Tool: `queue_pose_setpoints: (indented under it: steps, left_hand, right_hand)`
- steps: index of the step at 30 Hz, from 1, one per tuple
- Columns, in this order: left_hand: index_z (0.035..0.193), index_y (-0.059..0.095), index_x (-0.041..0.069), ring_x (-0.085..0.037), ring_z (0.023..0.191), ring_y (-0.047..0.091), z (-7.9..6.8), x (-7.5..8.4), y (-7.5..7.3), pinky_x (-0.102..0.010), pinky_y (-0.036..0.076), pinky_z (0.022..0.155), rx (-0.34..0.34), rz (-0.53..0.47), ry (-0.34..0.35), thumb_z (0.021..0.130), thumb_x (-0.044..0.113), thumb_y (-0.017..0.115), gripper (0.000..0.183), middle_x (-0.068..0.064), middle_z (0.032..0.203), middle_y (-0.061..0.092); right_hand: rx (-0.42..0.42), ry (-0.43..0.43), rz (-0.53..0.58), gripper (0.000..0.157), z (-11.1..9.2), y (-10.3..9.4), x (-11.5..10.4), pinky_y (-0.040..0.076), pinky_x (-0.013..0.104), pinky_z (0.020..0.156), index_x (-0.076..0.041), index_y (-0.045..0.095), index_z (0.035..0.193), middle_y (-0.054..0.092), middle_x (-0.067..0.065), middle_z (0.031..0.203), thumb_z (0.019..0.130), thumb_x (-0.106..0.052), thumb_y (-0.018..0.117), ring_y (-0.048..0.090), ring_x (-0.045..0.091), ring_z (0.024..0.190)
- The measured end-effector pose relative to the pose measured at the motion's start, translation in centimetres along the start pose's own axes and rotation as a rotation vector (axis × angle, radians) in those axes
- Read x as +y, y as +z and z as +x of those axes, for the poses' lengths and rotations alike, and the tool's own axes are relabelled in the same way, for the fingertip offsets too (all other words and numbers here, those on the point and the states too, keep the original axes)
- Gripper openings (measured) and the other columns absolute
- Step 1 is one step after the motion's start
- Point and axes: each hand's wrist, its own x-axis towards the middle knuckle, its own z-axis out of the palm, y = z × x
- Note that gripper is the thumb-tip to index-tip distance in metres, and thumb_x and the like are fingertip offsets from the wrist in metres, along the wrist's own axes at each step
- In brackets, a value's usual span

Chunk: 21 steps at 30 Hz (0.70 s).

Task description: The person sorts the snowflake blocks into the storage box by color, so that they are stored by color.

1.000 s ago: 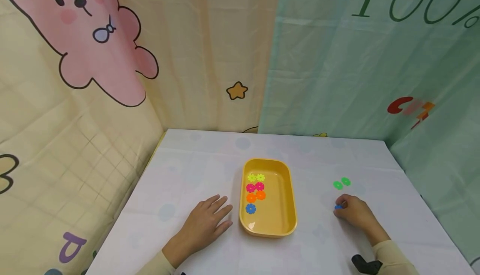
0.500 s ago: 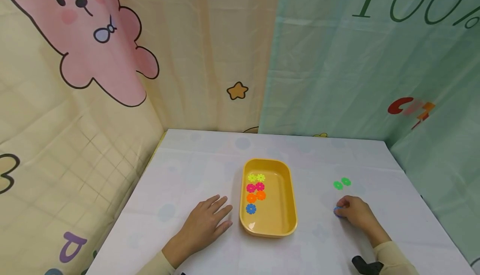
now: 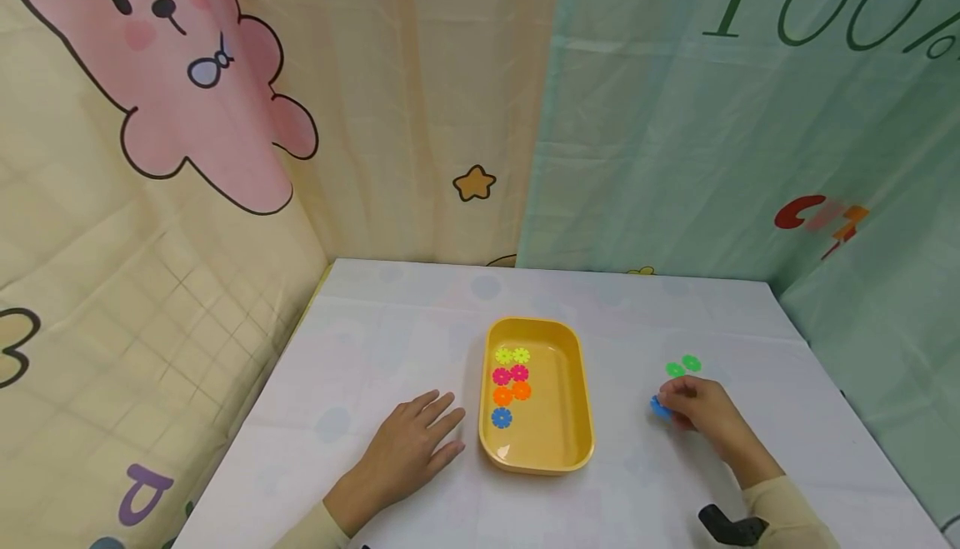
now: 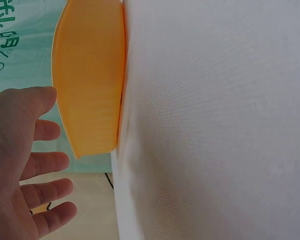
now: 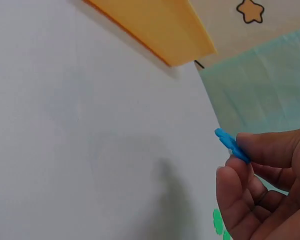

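Between the thumb and fingers of my right hand [image 3: 705, 407] is a blue flower-shaped piece [image 5: 232, 145], pinched just above the table. Beyond that hand lie two green flower-shaped pieces [image 3: 691, 362]. My left hand [image 3: 411, 447] is beside the left wall of a yellow tray [image 3: 558, 461], its fingers spread and holding nothing. Inside the tray, along its left side, lie pairs of yellow flower pieces [image 3: 521, 355], pink flower pieces [image 3: 519, 373] and orange flower pieces [image 3: 521, 390]. A single blue flower piece [image 3: 502, 417] lies nearest me in the tray.
A white cloth with pale dots covers the table [image 3: 375, 324]. Printed curtains [image 3: 420, 116] hang behind the table and at both sides. A black strap part [image 3: 731, 526] shows at the right wrist.
My right hand has lifted the blue flower piece and shifted slightly left and away from me; more of the piece now shows. My left hand and the tray have stayed still.
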Motion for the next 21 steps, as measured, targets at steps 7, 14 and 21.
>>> queue_pose_setpoints:
  steps: [7,14,21]
  left_hand:
    - [0.132,0.068,0.020,-0.029,0.127,0.059,0.0,0.0,0.0,-0.047,0.055,0.093,-0.008,-0.015,-0.003,0.093,0.047,0.071,0.048,-0.005,0.138,0.065]
    - [0.131,0.069,0.020,-0.029,0.128,0.059,0.1,-0.1,0.0,-0.047,0.053,0.096,0.002,-0.014,0.005,0.093,0.047,0.071,0.047,-0.006,0.138,0.065]
    - [0.131,0.069,0.020,-0.031,0.129,0.057,0.1,-0.2,0.0,-0.051,0.048,0.103,0.017,-0.005,0.011,0.093,0.047,0.071,0.047,-0.007,0.138,0.065]
  right_hand:
    - [-0.016,-0.036,0.078,0.033,0.0,0.5,-2.1,0.059,0.025,0.072,0.008,0.061,0.119,0.067,0.008,0.098,0.102,-0.020,0.064,0.063,0.018,0.082]
    - [-0.043,-0.033,0.100,0.032,0.2,1.9,-5.0,0.060,0.026,0.074,0.004,0.062,0.118,0.068,0.009,0.096,0.100,-0.022,0.066,0.065,0.026,0.083]
    - [-0.106,-0.041,0.096,0.030,0.5,3.8,-8.2,0.059,0.029,0.075,0.000,0.064,0.115,0.067,0.009,0.096,0.098,-0.025,0.069,0.062,0.029,0.086]
